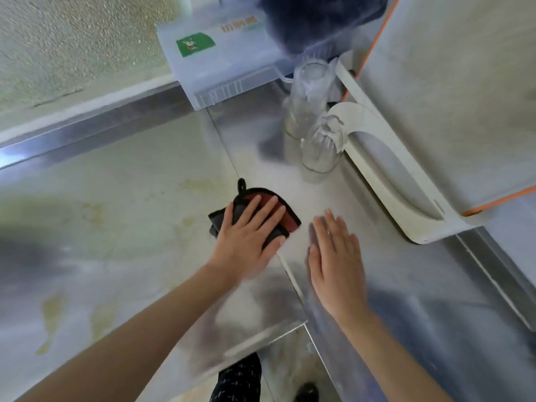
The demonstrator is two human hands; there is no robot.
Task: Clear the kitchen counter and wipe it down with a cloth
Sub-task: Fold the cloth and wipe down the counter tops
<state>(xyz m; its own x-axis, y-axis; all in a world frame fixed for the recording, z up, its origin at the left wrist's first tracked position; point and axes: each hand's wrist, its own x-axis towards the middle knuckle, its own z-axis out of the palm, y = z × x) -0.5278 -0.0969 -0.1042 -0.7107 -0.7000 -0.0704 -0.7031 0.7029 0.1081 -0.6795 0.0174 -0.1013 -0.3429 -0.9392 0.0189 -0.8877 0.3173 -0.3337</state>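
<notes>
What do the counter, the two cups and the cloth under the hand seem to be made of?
Counter: likely stainless steel, brushed grey, with dull reflections.
Cups: probably clear glass, though plastic is possible; the counter shows through them.
Cloth: soft woven fabric, dark grey and red, matte, folded, with a sewn loop.

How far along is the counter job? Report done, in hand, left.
Done: the counter near the hands is bare. In hand: the left hand presses the cloth flat on it; the right hand lies flat beside. Left: two upturned glasses, a plastic box and a white board stand at the back; yellowish stains show at left.
</notes>
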